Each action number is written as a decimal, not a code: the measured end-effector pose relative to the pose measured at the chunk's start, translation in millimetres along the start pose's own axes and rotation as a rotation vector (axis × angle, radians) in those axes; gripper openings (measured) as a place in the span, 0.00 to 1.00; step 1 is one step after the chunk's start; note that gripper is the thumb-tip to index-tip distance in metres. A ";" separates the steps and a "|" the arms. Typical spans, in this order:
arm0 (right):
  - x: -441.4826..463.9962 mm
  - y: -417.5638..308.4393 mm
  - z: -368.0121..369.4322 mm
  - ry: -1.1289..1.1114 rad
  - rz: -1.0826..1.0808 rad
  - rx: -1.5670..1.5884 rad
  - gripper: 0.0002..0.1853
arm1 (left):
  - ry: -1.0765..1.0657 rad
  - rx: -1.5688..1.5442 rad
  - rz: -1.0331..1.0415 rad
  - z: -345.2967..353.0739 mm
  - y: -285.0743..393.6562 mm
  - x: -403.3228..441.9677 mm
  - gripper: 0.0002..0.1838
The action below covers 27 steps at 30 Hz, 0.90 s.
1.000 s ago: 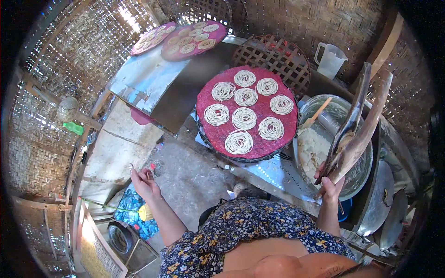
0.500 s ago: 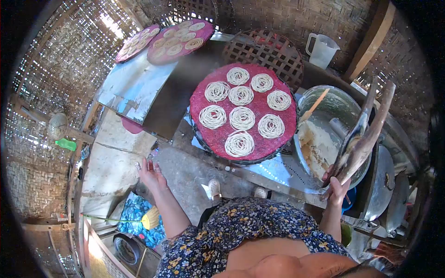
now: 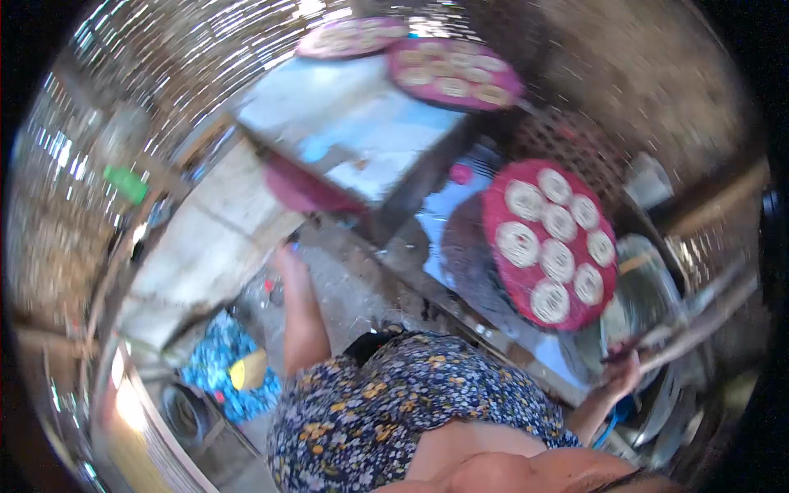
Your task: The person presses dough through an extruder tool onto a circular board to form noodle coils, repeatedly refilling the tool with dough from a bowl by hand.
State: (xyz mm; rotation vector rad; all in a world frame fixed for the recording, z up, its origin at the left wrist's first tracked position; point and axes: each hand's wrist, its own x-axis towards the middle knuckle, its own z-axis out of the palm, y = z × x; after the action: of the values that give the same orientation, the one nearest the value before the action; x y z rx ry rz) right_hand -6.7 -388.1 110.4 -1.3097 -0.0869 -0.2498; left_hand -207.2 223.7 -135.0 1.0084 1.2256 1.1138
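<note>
My right hand [image 3: 622,375] is closed around long pieces of wood [image 3: 703,316], which slant up to the right past the metal basin [image 3: 657,275]. My left hand [image 3: 285,259] is held out over the floor, apart from anything I can make out; its fingers are smeared by motion. Between the hands, further forward, lies a round pink tray [image 3: 526,283] with several pale noodle coils [image 3: 559,261] spread over it. It sits partly over a dark round board [image 3: 468,246] on the bench. Blur hides fine detail.
Two more pink trays with coils, one left [image 3: 308,49] and one right [image 3: 460,97], rest behind a pale sheet-topped box [image 3: 370,123]. A plastic pitcher [image 3: 649,182] stands by the back wall. Blue bags [image 3: 205,353] lie on the floor at left.
The view has turned left, so the trays and bench appear shifted right. A dark round board now shows beside the near tray. The wood stays in my right hand.
</note>
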 end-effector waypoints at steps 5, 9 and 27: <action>-45.4 -22.8 24.9 -0.005 -0.069 -0.030 0.31 | 0.130 -0.491 -0.312 -5.7 -33.8 85.2 0.20; -75.3 -21.2 60.4 0.024 0.012 -0.097 0.30 | 0.310 -0.182 -0.263 26.7 2.4 90.7 0.25; -88.1 -5.8 78.4 0.114 0.153 -0.198 0.25 | 0.189 0.185 0.240 42.2 56.9 159.0 0.31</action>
State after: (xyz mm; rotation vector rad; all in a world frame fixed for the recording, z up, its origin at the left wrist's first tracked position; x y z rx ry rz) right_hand -87.4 -302.2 118.2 -1.4881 0.1373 -0.2055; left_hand -169.0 390.9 -104.7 1.2374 1.4055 1.3240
